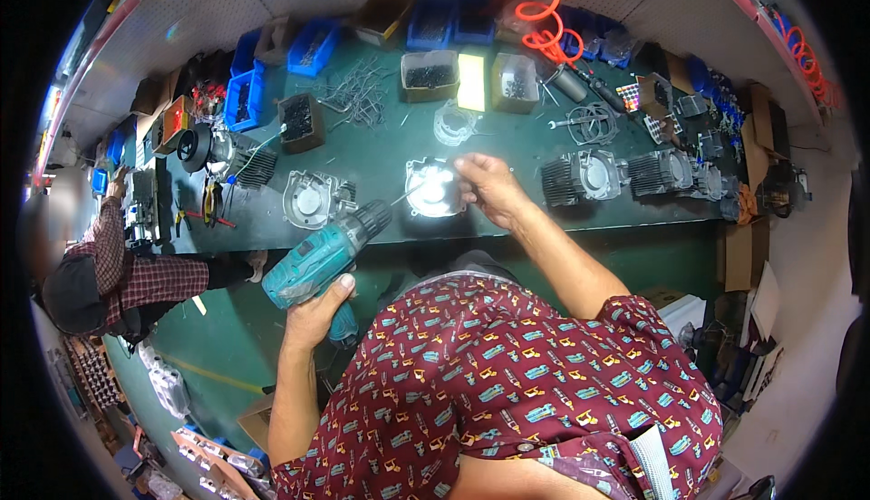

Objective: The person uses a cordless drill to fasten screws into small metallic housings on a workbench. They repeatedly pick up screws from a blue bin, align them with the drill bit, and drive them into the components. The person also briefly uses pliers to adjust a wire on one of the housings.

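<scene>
1. The left hand (317,314) is closed round the grip of a teal and black drill (313,264), which is left of the lit casing (430,190) and nearer the person; the drill's bit (401,197) slants up to the right, toward that casing; I cannot tell whether its tip touches.
2. The right hand (492,190) is at the right edge of the lit casing, fingers bent inward; I cannot tell whether they pinch anything small; the two hands are apart.
3. The lit casing lies on the dark green bench (376,151), a bright spot of light washing out its middle.
4. Left of the lit casing lies a second casing (310,199); farther left are yellow-handled pliers (210,203) and a finned assembly (249,160).
5. Right of the lit casing, beyond the right hand, stand a finned housing (580,176) and another finned block (660,172).
6. Behind the lit casing are a thin pale plate (455,124), a pale bin of black parts (430,76) and a yellow sheet (471,83); behind and left, a heap of thin rods (358,90); behind and right, an orange coiled hose (548,38).
7. Far left of the lit casing, a co-worker in a checked shirt (163,281) is at the bench.
</scene>
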`<control>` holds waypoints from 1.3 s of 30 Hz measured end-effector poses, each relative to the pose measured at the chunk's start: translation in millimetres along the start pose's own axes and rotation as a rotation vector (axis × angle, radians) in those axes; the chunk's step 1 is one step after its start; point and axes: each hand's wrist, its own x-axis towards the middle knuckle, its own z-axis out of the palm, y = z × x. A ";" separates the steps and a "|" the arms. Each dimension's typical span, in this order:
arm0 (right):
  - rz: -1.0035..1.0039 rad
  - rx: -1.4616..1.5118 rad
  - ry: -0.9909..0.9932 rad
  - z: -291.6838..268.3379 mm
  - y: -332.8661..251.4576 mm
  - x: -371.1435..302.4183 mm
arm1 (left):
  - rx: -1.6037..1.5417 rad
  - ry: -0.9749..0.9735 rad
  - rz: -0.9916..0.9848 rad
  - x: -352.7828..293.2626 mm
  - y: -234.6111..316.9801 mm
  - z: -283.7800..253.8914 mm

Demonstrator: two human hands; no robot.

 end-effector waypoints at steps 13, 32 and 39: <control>0.043 0.050 -0.227 2.2 -1.6 -10.6 | -0.207 -0.001 -0.003 -16.1 -27.3 -4.9; -0.107 -0.711 -0.496 -5.6 -48.5 28.5 | -0.098 0.242 -0.091 -55.6 -9.1 36.1; -0.704 -1.726 -0.861 0.2 -48.8 49.3 | 0.143 0.283 -0.164 -55.3 25.4 45.6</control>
